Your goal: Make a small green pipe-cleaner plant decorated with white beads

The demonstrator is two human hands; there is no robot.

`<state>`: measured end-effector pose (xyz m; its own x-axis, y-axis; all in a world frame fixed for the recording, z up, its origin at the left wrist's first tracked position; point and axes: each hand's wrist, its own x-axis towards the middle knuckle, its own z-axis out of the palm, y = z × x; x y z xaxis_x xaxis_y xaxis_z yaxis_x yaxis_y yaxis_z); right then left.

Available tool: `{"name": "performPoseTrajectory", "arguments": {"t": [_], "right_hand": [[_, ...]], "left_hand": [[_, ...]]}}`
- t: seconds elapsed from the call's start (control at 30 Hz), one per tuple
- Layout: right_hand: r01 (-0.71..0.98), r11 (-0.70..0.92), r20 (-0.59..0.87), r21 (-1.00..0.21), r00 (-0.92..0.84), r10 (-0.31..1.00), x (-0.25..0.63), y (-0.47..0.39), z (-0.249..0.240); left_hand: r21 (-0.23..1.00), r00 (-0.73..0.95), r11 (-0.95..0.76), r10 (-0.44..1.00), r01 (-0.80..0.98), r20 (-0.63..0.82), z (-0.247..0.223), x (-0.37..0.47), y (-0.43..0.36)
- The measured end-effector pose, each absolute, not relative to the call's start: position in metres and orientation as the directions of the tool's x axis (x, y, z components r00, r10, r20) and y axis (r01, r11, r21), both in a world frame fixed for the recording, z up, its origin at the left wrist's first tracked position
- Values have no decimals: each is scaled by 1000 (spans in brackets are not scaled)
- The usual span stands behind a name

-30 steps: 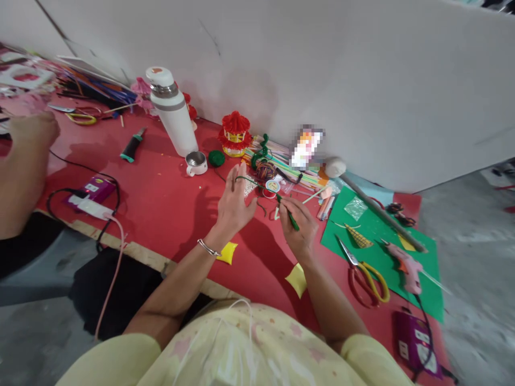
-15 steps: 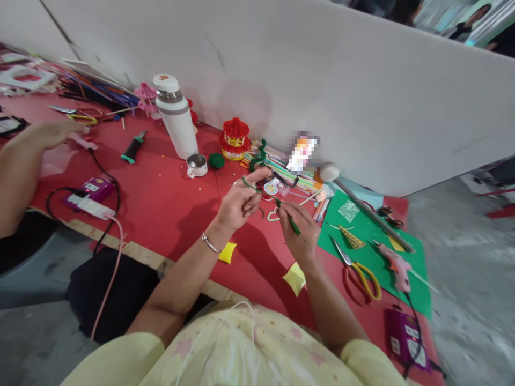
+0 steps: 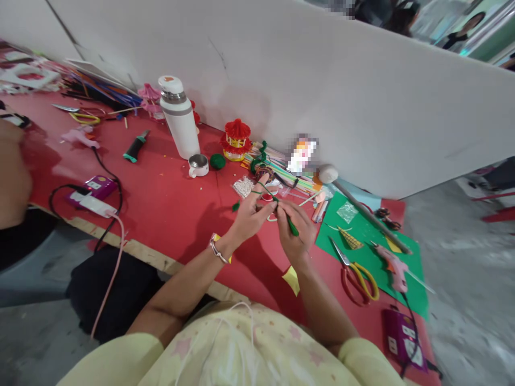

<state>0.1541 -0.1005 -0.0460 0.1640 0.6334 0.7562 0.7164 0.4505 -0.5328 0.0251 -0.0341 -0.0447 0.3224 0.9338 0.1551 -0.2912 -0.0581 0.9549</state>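
My right hand [image 3: 298,231] grips a green-handled crochet hook [image 3: 293,227], its tip by my left fingers. My left hand [image 3: 251,214] has green yarn [image 3: 263,186] looped over its raised index finger, and its thumb and other fingers pinch the work at the hook's tip. The stitches there are too small to make out. A ball of green yarn [image 3: 218,161] lies beyond my left hand, beside a steel-lined cup [image 3: 198,165]. Close by my left hand are a bag of white beads [image 3: 243,186] and a small green piece [image 3: 235,206].
A white thermos [image 3: 182,126] and a red-and-yellow carousel-like ornament [image 3: 236,140] stand near the wall. Yellow-handled scissors [image 3: 362,281] and a pink glue gun [image 3: 395,266] lie at right, near a purple box [image 3: 402,339]. Another person's arm [image 3: 14,174] is at far left.
My left hand has moved right and closed in on my right hand, its thumb now at the hook. The bead bag and green piece show now. The other person's hand has left the left-hand glue gun.
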Motion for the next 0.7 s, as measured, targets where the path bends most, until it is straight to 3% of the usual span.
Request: {"name": "performPoseTrajectory", "arguments": {"t": [0.2, 0.5, 0.57, 0.7], "right_hand": [[707, 462, 787, -535, 219, 576, 145, -103, -40], [754, 509, 850, -414, 120, 512, 145, -106, -40], [796, 502, 871, -338, 62, 488, 150, -106, -41], [873, 483, 888, -73, -164, 430, 164, -106, -42]], "left_hand": [[934, 196, -27, 975, -355, 103, -38, 26, -39], [911, 231, 59, 972, -407, 40, -24, 20, -40], [915, 221, 48, 974, -401, 46, -23, 19, -41], [935, 172, -10, 982, -355, 76, -16, 15, -46]]}}
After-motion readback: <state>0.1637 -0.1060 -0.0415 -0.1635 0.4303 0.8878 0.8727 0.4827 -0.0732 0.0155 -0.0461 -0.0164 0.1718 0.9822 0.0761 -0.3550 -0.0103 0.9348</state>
